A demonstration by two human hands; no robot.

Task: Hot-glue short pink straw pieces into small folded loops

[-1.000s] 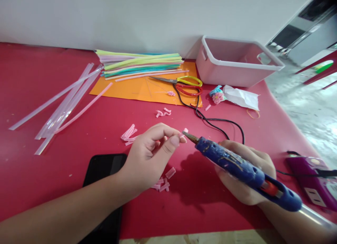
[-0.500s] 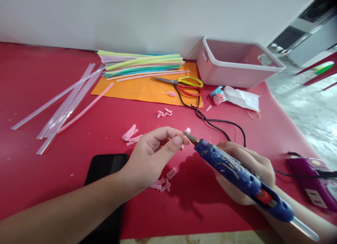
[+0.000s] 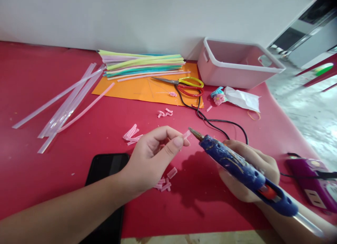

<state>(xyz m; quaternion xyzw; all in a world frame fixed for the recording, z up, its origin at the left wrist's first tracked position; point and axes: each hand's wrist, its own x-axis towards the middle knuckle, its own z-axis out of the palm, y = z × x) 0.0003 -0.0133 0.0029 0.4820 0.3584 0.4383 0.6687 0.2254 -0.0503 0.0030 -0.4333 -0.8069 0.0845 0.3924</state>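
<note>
My left hand [image 3: 152, 158] pinches a short pink straw piece [image 3: 187, 134] between thumb and fingertips, above the red table [image 3: 31, 167]. My right hand [image 3: 250, 170] is wrapped round a blue hot glue gun [image 3: 242, 170]. The gun's metal nozzle [image 3: 195, 133] points left and sits just right of the straw piece, with a small gap between them. More cut pink straw pieces [image 3: 165, 181] lie under my left hand, and another small heap [image 3: 131, 134] lies further left.
A black phone [image 3: 105, 188] lies under my left forearm. Clear glue sticks [image 3: 65, 103], coloured straws [image 3: 142, 63], orange paper [image 3: 137, 89], scissors [image 3: 184, 84], a white tub [image 3: 237, 61], crumpled white paper [image 3: 242, 98] and a purple power strip [image 3: 313, 184] surround the hands. The gun's black cord [image 3: 218, 123] crosses the table.
The glue gun's nozzle has drawn back slightly to the right, from touching the pink straw piece to just clear of it. My left hand has stayed almost still.
</note>
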